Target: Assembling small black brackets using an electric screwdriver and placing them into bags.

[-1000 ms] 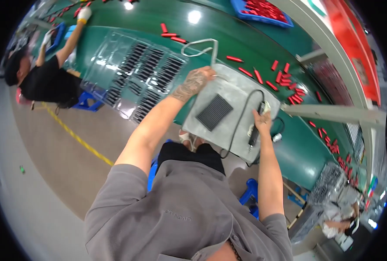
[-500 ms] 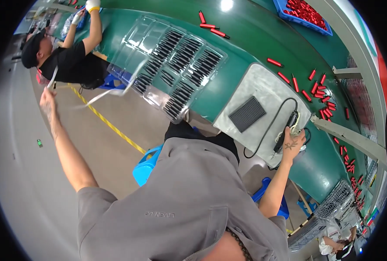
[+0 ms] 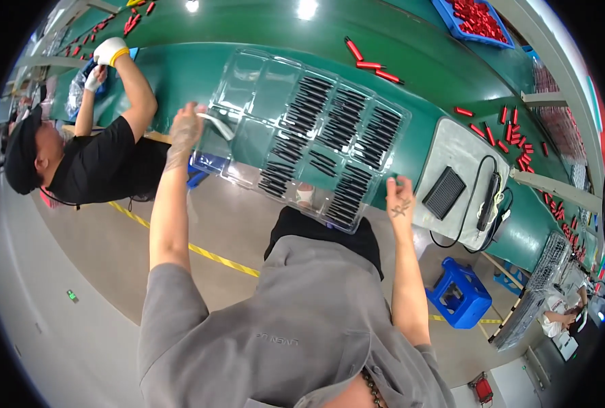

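A large clear plastic tray (image 3: 244,109) with compartments overhangs the near edge of the green table. Rows of thin black pen-like pieces (image 3: 307,105) fill several of its compartments; others hold none. By the tray's left side, my left hand (image 3: 184,129) pinches a white strip (image 3: 219,126), which reaches over the tray's edge. My right hand (image 3: 400,198) is raised just beyond the tray's right side, thumb and fingers apart, nothing visible in it. Right of it, a black corded handheld tool (image 3: 490,197) lies on the grey mat (image 3: 445,151).
A black ridged block (image 3: 444,193) rests on the mat. Red cylinders (image 3: 369,65) are scattered along the far green surface (image 3: 248,27), and a blue bin (image 3: 455,28) holds more. A gloved co-worker (image 3: 112,129) sits left. A blue stool (image 3: 460,292) stands below right.
My right hand has left the black tool on the mat and moved left to the tray. My left hand has swung in from the far left to the tray with the white strip.
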A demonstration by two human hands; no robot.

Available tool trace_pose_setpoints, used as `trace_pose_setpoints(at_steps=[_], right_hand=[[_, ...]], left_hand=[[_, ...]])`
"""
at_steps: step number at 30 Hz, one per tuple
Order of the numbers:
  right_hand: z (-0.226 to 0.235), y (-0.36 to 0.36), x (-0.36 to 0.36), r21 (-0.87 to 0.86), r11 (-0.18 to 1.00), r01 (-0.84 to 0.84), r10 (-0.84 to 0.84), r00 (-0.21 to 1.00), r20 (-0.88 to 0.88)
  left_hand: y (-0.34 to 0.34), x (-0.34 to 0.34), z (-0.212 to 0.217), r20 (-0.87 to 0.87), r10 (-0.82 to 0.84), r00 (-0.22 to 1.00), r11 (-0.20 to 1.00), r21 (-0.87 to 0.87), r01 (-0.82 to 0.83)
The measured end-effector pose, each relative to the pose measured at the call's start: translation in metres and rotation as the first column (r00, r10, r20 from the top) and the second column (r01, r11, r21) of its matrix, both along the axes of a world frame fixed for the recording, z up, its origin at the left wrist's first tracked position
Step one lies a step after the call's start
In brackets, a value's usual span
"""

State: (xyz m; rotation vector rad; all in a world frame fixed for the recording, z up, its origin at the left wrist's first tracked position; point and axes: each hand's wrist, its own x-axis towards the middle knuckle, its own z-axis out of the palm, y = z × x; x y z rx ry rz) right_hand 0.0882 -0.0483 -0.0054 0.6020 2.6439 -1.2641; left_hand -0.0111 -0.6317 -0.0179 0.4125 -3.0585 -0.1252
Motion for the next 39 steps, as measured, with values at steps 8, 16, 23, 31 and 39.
trace_pose_setpoints(at_steps=[8, 16, 23, 31, 39], right_hand=[[-0.001, -0.040, -0.001, 0.239, 0.953, -0.187, 0.165, 0.980, 0.110], [0.009, -0.043, -0.005, 0.187, 0.978, -0.095, 0.072, 0.989, 0.126], [0.035, -0.036, 0.017, 0.044, 0.986, 0.163, -0.160, 0.985, -0.070], [0.102, -0.018, 0.056, 0.162, 0.972, 0.167, -0.166, 0.986, -0.021], [0.237, 0.133, 0.193, 0.136, 0.923, 0.359, -0.350, 0.933, -0.083]], left_hand=[[0.059, -0.020, 0.007, 0.168, -0.125, 0.978, 0.977, 0.192, 0.092], [0.020, 0.003, 0.022, 0.036, -0.288, 0.957, 0.883, 0.398, 0.251], [0.036, -0.027, 0.062, -0.026, -0.338, 0.941, 0.770, 0.567, 0.292], [0.066, -0.077, 0.115, -0.264, -0.621, 0.738, 0.512, 0.576, 0.637], [0.280, -0.045, 0.281, -0.161, -0.778, 0.607, 0.323, 0.726, 0.607]])
